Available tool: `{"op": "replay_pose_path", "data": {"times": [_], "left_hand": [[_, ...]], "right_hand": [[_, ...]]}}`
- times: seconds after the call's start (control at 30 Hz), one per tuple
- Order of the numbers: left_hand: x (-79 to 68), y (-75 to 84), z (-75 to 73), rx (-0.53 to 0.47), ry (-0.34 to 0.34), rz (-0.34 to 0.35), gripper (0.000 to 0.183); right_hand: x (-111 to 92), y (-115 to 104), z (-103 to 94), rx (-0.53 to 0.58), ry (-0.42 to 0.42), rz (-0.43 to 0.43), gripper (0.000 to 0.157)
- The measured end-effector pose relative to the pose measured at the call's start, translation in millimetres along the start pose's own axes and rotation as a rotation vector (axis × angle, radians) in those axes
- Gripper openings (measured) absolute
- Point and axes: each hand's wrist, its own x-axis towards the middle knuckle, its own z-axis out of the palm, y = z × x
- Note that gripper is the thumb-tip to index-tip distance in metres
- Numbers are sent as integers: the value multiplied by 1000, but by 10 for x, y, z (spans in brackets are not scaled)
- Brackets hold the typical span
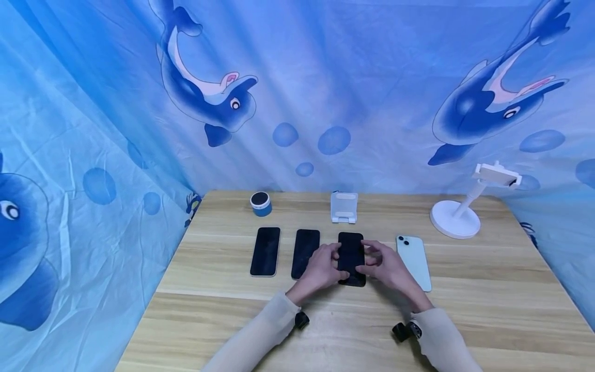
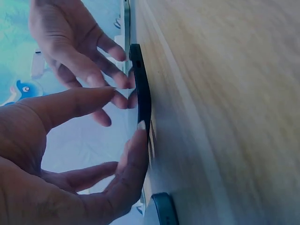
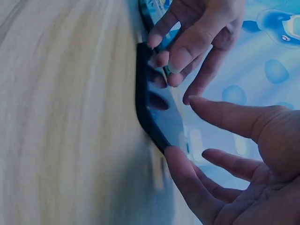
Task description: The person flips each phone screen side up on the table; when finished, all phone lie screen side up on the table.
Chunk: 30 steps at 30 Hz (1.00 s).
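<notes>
Four phones lie in a row on the wooden table (image 1: 488, 310). My two hands meet over the third one, a black phone (image 1: 351, 253) with a dark screen. My left hand (image 1: 323, 266) grips its left edge with bent fingers and thumb. On the opposite edge my right hand (image 1: 383, 263) does the same. The left wrist view shows my left hand (image 2: 124, 117) with its thumb on the thin black phone (image 2: 143, 93). In the right wrist view my right hand (image 3: 183, 127) has its thumb on the black phone (image 3: 159, 112), whose edge seems slightly raised.
Two more dark-screen phones (image 1: 265, 251) (image 1: 305, 252) lie to the left, a pale green phone (image 1: 413, 262) face down to the right. Behind them stand a small blue speaker (image 1: 261, 203), a white phone stand (image 1: 344, 207) and a white arm holder (image 1: 460, 214). A dolphin-print cloth hangs all around.
</notes>
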Motion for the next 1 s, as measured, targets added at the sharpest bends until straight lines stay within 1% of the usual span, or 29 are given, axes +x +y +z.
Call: {"op": "replay_pose_path", "data": {"times": [0.13,0.23,0.47,0.6,0.77,0.87,1.0], "left_hand": [[21,23,32,-63,-11,51,78],[44,61,76,-131,-35,80,78],[89,201,204,-338,-126,126,75],[107,282,301,-398,-163,165,71],[129,397,432,-414,-181,159,69],[143,478,521,-382,-175,153,67],[169,592,624,-304,-173,130,68]], "right_hand": [[-65,6,-108,19,6,-24,72],[-111,20,-198,-8,17,-35,72],[-226,91,-411,-5,47,-5,75],[-288,169,-508,-40,66,17,75],[-345,282,-636,-90,91,85,77],[-380,376,-716,-105,115,123,79],[-416,491,-810,-119,152,173,80]]}}
